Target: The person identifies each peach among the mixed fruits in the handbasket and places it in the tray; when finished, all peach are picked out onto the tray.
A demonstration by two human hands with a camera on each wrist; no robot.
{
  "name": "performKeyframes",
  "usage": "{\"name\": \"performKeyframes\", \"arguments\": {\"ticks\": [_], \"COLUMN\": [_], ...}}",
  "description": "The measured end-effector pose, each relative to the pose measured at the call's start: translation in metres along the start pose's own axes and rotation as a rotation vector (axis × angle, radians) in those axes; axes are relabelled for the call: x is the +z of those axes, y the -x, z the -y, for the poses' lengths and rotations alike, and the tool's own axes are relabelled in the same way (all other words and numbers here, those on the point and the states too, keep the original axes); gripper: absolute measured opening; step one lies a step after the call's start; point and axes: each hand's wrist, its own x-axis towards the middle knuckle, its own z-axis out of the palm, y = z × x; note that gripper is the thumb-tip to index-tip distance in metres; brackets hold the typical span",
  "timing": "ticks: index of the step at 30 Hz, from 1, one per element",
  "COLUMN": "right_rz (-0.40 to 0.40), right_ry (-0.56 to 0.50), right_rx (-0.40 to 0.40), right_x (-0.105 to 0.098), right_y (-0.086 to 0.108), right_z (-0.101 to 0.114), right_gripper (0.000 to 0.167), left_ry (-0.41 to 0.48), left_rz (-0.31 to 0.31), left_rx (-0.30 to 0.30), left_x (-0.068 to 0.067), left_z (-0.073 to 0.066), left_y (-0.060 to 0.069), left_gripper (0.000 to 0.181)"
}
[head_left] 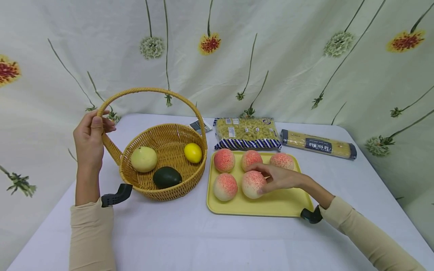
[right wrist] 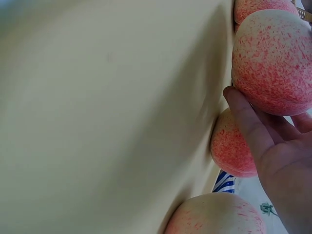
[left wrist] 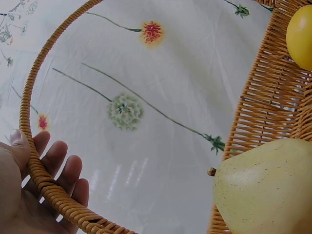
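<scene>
My left hand (head_left: 89,137) holds the left side of the arched handle (head_left: 145,90) of a wicker basket (head_left: 176,194), the thumb on one side and the fingers behind, as the left wrist view shows. Inside the basket lie a pale green pear-like fruit (head_left: 144,159), a yellow lemon (head_left: 193,153) and a dark green avocado (head_left: 167,177). My right hand (head_left: 281,177) grips a pink and white peach (head_left: 252,185) at the front of a yellow tray (head_left: 285,205). In the right wrist view, fingers partly surround this peach (right wrist: 273,63); its far side is hidden.
Several more peaches lie on the tray, one (head_left: 225,187) left of the held one and others along the back, such as the leftmost (head_left: 224,160). Behind stand a pasta bag (head_left: 247,131) and a spaghetti packet (head_left: 318,144). A small card (head_left: 200,126) lies behind the basket.
</scene>
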Motion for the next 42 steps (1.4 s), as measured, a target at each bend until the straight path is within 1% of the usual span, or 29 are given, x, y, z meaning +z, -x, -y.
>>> {"name": "performKeyframes", "arguments": {"ticks": [9, 16, 23, 30, 42], "right_rz": [0.015, 0.025, 0.041, 0.030, 0.028], "right_ry": [0.029, 0.038, 0.011, 0.015, 0.014], "right_rx": [-0.001, -0.007, 0.000, 0.015, 0.009], "right_x": [-0.0013, -0.0005, 0.0012, 0.0030, 0.0049], "right_y": [0.0035, 0.0046, 0.0049, 0.0049, 0.0046], "right_z": [-0.0056, -0.0047, -0.0058, -0.0057, -0.0077], "right_gripper": [0.065, 0.063, 0.063, 0.067, 0.070], "left_ry": [0.014, -0.001, 0.003, 0.000, -0.034], "left_rz": [0.004, 0.001, 0.003, 0.004, 0.000], "left_rx": [0.012, 0.012, 0.015, 0.012, 0.006], "left_x": [-0.0002, -0.0004, 0.0001, 0.0004, 0.0005], "left_z": [0.0006, 0.0001, 0.0003, -0.0004, -0.0011], "left_y": [-0.0009, 0.0003, 0.0005, 0.0006, 0.0009], "left_gripper": [0.030, 0.031, 0.030, 0.030, 0.030]}}
